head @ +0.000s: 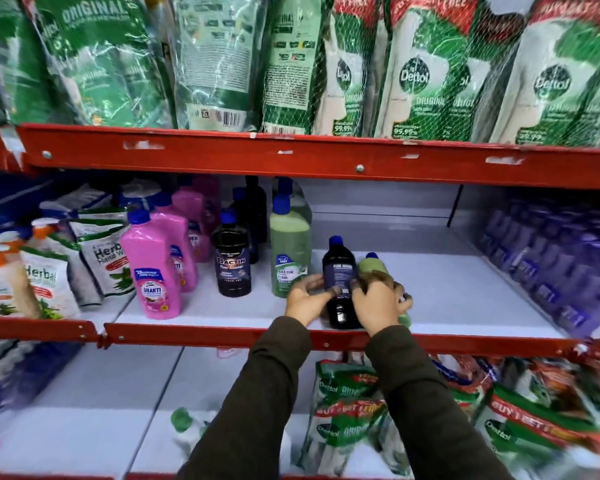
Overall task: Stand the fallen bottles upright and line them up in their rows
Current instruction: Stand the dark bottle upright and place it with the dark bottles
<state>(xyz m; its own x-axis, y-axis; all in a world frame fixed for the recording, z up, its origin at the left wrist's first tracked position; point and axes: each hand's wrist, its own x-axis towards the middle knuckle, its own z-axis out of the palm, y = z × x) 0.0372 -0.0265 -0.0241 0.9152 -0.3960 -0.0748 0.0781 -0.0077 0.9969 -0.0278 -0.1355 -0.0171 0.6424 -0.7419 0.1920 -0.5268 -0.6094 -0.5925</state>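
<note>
On the middle shelf (pixel 447 292) a black bottle (pixel 339 268) with a blue cap stands near the front edge, its back label toward me. My left hand (pixel 303 299) grips its left side. My right hand (pixel 378 301) lies over a green bottle (pixel 370 265) with a blue cap, which leans just right of the black one, and its fingers also touch the black bottle. To the left stand upright rows: green bottles (pixel 288 251), black Bactin bottles (pixel 232 261) and pink bottles (pixel 155 271).
Herbal hand-wash pouches (pixel 49 271) fill the shelf's left end and purple packs (pixel 551 265) its right end. A red shelf lip (pixel 291 157) hangs above, with green Dettol pouches (pixel 420 71) on it. More Dettol pouches (pixel 347 417) lie on the shelf below.
</note>
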